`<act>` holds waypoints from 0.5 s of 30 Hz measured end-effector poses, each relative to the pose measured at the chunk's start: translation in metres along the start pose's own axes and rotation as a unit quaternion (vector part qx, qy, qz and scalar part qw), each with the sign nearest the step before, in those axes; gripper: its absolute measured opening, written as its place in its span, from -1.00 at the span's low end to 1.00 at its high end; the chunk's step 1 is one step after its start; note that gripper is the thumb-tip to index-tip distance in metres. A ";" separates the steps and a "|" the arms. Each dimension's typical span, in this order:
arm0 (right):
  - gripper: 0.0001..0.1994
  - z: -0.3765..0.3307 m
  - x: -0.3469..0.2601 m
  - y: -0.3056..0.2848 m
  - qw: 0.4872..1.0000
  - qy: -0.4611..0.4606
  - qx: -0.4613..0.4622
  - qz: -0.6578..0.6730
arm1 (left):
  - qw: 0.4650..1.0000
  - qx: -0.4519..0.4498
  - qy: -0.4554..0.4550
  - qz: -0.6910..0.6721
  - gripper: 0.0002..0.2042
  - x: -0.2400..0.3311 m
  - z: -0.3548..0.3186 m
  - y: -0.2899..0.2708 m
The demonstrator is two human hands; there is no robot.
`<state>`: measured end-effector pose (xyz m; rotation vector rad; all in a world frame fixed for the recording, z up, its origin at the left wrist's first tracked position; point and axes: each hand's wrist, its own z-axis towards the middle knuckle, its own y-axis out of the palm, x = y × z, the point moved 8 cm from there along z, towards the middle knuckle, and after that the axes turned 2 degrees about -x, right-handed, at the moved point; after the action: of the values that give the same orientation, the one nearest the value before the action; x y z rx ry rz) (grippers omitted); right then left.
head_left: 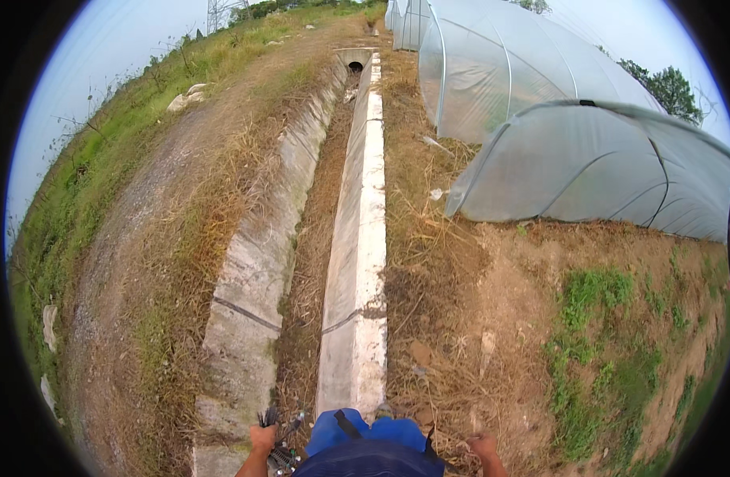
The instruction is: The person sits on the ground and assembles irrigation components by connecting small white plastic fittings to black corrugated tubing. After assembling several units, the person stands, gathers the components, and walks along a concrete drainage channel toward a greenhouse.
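My left hand (pixel 262 436) is closed at the lower edge, beside the ditch. From its top sticks out a bundle of dark thin pieces (pixel 268 416), too small to name exactly. More dark, metallic-looking pieces (pixel 283 456) show just right of that wrist; whether they belong to the same bundle I cannot tell. My right hand (pixel 483 445) hangs low over the dry grass to the right of my body. Its fingers are small and blurred, and I make out nothing in them.
A concrete ditch with dry litter (pixel 309 302) runs ahead, its pale right wall (pixel 371 199) near my feet. A pipe opening (pixel 355 67) is at its far end. Plastic-film tunnels (pixel 571 159) stand right. A gravel track (pixel 126 230) and grass lie left.
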<state>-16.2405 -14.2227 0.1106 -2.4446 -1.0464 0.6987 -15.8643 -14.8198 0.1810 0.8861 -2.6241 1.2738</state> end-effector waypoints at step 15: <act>-0.68 0.209 -0.490 -0.008 0.997 0.066 0.010 0.040 | 0.999 -0.015 0.039 0.013 -0.62 0.518 0.261 0.110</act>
<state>-16.6589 -14.5519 0.0889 -2.4891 -0.8907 0.5624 -16.3093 -15.1995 0.1026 0.7845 -2.5948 1.2443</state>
